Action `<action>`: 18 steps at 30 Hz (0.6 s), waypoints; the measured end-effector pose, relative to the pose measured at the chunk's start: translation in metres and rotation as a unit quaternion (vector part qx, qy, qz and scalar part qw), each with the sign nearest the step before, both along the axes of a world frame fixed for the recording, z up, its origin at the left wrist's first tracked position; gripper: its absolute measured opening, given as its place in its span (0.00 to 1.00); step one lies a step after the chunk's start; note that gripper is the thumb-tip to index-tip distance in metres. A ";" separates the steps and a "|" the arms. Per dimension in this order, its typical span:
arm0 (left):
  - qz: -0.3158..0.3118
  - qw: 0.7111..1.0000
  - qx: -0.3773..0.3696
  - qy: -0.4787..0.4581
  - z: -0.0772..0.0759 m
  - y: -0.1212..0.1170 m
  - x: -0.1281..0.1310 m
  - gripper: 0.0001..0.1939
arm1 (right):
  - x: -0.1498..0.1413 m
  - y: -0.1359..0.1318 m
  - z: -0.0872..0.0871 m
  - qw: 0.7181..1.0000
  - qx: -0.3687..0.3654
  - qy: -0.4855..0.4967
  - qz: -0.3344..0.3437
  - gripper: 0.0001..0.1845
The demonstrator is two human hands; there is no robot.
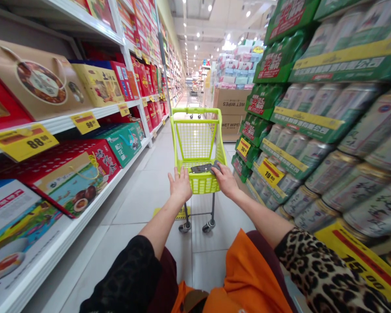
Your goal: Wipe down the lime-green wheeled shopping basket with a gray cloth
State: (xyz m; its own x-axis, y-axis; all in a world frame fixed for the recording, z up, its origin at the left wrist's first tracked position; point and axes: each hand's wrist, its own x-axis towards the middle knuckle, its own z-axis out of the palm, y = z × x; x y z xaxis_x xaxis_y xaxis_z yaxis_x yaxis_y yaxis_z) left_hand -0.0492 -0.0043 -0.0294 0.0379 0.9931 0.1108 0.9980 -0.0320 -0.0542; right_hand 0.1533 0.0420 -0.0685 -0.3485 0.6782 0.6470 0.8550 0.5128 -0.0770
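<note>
1. Far left, a white shelf [112, 112] carries boxed gift sets, among them a tan box [35, 82] and a red box [81, 174] with lettering too slanted to read; a yellow tag [22, 142] reads 88.00 and a second tag [85, 122] reads 98.00
2. The left hand [181, 184] lies palm down on the near rim of the basket [195, 139], its fingers spread open and not curled around the wire
3. The small lime-green cart [198, 115] stands on the tile floor [143, 204], just ahead of the person; it looks light and stiff, should roll easily on its small castors, and offers its firmest hold along the near rim or the far handle
4. A dark flat item [202, 168] lies across the near end of the basket, thin, stiff-looking and probably easy to slide
5. The right hand [224, 179] rests on the right end of that item, fingers bent downward; I cannot tell whether they grip it or only press
6. Farther off, right of the cart, a carton [231, 114] is printed WET WIPES
7. Far right, stacked cans [332, 182] sit behind a yellow tag [271, 172] beginning 19, and a large yellow tag [361, 261] reads 15.00
</note>
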 end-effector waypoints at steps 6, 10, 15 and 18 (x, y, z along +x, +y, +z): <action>-0.007 1.000 -0.006 0.000 0.003 -0.001 0.004 0.36 | -0.053 -0.001 -0.001 0.999 -0.007 -0.019 0.032 0.19; -0.015 1.000 -0.009 0.004 0.004 -0.001 -0.001 0.36 | -0.057 0.001 0.001 0.998 -0.007 -0.028 0.060 0.19; -0.024 1.000 -0.004 0.001 0.002 -0.001 -0.002 0.37 | -0.014 0.002 0.003 0.999 0.009 -0.024 0.041 0.20; -0.026 1.000 0.001 0.001 0.001 -0.002 0.001 0.37 | -0.003 0.001 0.002 1.000 0.020 -0.009 0.015 0.20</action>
State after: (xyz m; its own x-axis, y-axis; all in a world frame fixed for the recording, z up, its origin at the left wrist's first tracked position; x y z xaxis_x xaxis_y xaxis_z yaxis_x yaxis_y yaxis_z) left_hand -0.0477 -0.0062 -0.0282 0.0891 0.9896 0.1129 0.9950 -0.0832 -0.0562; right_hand 0.1502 0.0431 -0.0666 -0.3807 0.6408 0.6667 0.8397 0.5414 -0.0409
